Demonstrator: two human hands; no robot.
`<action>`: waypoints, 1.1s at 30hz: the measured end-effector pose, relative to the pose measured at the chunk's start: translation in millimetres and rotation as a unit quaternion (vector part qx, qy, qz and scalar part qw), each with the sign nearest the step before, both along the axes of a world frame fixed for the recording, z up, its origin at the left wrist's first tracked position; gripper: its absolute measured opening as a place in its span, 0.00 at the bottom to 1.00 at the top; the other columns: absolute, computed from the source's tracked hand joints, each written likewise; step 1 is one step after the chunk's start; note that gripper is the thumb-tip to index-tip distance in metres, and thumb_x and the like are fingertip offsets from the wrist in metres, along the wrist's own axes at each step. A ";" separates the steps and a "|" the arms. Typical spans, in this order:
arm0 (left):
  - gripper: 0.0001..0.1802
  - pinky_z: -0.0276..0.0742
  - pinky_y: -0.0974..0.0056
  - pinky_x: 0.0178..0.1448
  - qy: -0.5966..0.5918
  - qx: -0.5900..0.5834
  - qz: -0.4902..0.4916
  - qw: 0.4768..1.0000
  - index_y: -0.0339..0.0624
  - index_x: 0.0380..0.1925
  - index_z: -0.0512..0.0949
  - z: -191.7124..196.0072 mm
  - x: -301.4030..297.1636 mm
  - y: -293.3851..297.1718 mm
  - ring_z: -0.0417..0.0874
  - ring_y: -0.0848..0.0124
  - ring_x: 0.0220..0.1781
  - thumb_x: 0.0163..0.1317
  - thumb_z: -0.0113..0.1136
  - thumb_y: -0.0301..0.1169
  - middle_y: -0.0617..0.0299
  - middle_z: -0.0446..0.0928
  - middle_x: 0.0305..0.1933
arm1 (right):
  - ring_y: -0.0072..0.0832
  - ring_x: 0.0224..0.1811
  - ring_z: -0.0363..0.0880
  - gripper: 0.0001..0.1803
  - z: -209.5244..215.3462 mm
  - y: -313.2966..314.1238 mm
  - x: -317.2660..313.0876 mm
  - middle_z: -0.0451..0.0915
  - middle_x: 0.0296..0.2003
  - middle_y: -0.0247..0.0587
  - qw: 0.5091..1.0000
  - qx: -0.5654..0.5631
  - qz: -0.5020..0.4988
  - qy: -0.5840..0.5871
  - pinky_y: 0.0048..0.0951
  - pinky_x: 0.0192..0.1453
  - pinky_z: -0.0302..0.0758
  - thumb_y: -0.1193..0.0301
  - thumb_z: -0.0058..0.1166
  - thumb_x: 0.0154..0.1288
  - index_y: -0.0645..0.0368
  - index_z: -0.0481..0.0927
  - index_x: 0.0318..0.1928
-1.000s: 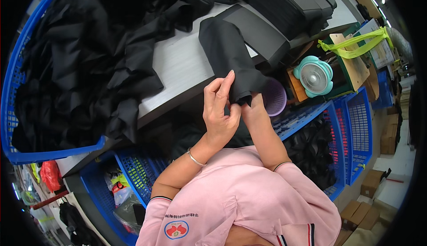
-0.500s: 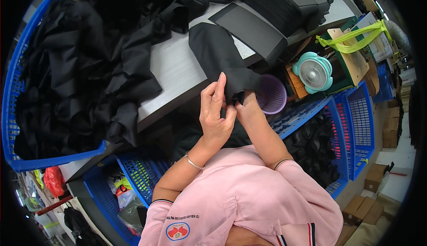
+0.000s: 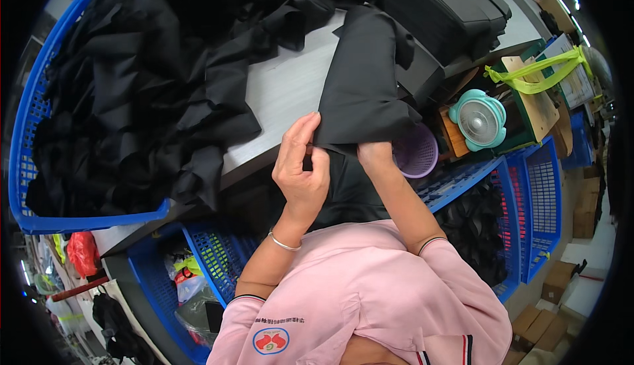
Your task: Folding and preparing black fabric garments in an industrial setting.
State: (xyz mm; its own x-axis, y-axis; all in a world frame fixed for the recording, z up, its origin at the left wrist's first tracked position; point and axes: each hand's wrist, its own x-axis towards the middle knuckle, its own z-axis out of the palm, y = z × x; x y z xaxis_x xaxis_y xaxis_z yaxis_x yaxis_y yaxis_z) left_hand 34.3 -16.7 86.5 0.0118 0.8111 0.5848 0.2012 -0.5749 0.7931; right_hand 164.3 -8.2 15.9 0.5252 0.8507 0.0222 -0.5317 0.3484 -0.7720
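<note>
A black cloth piece, shaped like a sleeve or pouch, extends from my hands up over the table's edge. At its lower left corner my left hand pinches the hem between thumb and fingers, the longer fingers pointing up along the side. My right hand reaches into or under the lower opening. Only its wrist and heel show; the cloth hides the fingers. Behind the cloth, a stack of flat black pieces lies on the pale table.
Loose black cloth fills a blue crate at the left. A purple basket and a teal fan stand right of my hands. Below the table are a blue crate with bags and another blue crate holding black cloth.
The cloth, bunched around my right hand before, now hangs wider and flatter. My hands are farther apart, the left one shifted leftward and the right one slightly right. The view has shifted a little.
</note>
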 end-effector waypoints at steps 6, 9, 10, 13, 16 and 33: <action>0.28 0.81 0.69 0.40 -0.004 -0.145 0.030 0.989 0.37 0.56 0.81 -34.5 -18.3 14.7 0.84 0.73 0.36 0.57 0.45 0.10 0.53 0.86 0.42 | 0.39 0.64 0.74 0.21 6.4 -11.5 35.8 0.76 0.61 0.49 0.755 -0.052 0.111 -0.644 0.35 0.70 0.67 0.70 0.51 0.73 0.65 0.73 0.62; 0.31 0.81 0.69 0.33 -0.031 -0.249 0.011 0.968 0.37 0.59 0.80 -59.2 -25.2 17.5 0.78 0.80 0.26 0.57 0.42 0.10 0.60 0.85 0.34 | 0.40 0.64 0.75 0.17 52.7 -5.7 37.3 0.78 0.59 0.49 0.788 -0.108 0.262 -0.547 0.35 0.69 0.68 0.74 0.52 0.71 0.68 0.76 0.58; 0.30 0.80 0.69 0.34 -0.075 -0.266 -0.006 0.961 0.36 0.58 0.80 -66.9 -22.7 16.9 0.78 0.81 0.27 0.57 0.41 0.10 0.61 0.84 0.34 | 0.42 0.62 0.76 0.17 51.5 -4.1 41.4 0.79 0.57 0.49 0.794 -0.116 0.283 -0.526 0.37 0.68 0.69 0.74 0.52 0.71 0.67 0.77 0.57; 0.28 0.81 0.72 0.38 -0.205 -0.356 -0.102 0.906 0.31 0.58 0.79 -81.5 -2.9 13.4 0.83 0.78 0.33 0.61 0.37 0.11 0.60 0.85 0.40 | 0.49 0.54 0.79 0.14 5.2 3.7 41.0 0.82 0.48 0.53 0.661 0.041 0.086 -0.744 0.42 0.62 0.73 0.76 0.53 0.66 0.66 0.82 0.50; 0.29 0.82 0.70 0.37 -0.227 -0.396 -0.125 0.881 0.32 0.59 0.78 -93.5 15.2 8.6 0.87 0.73 0.39 0.61 0.36 0.11 0.58 0.85 0.45 | 0.47 0.46 0.81 0.12 -8.2 10.8 14.0 0.82 0.42 0.50 0.568 -0.121 -0.084 -0.810 0.44 0.50 0.77 0.70 0.49 0.63 0.59 0.81 0.44; 0.11 0.73 0.71 0.33 -0.209 -0.468 -0.183 0.839 0.33 0.32 0.82 -108.4 15.7 12.1 0.77 0.79 0.27 0.71 0.57 0.29 0.66 0.81 0.28 | 0.51 0.46 0.75 0.14 -8.6 25.2 0.8 0.80 0.45 0.48 0.549 -0.193 0.040 -0.812 0.54 0.54 0.70 0.70 0.57 0.55 0.56 0.84 0.43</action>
State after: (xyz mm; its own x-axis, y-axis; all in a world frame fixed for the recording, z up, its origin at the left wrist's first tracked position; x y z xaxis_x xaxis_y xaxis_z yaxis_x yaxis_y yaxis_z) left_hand 50.0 -4.7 -21.9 0.3120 0.9041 -0.2921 -0.2612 0.3772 0.8885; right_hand 165.1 17.1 7.2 0.0396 0.9757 0.2156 0.9661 0.0177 -0.2576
